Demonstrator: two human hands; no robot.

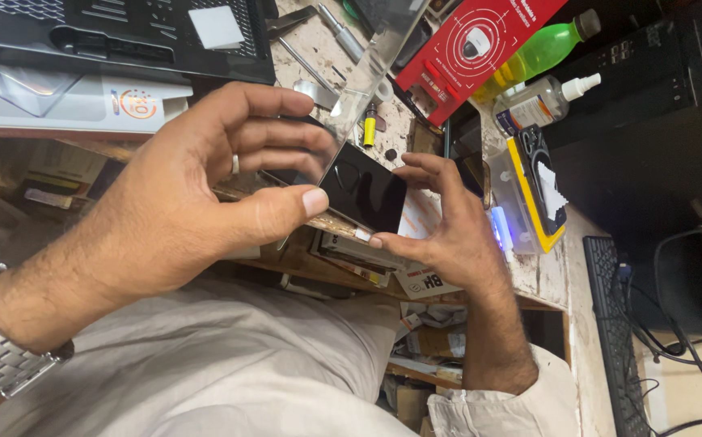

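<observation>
Two hands meeting over a cluttered workbench [448, 61]: left hand [165, 210], thumb and fingers pinching a black phone [363, 190] at one end; right hand [440, 222] pinching the other. Clear protector sheet [371, 65] raised above, apparently not yet laid flat.

Between the left hand [181, 202] and right hand [440, 231] sits a phone [363, 193], with a box [472, 44], two bottles [541, 77] and a case [541, 182] on the desk [541, 275] beyond the right hand.

Glossy black phone [361, 188], screen up, tilted, above cluttered workbench edge.
</observation>
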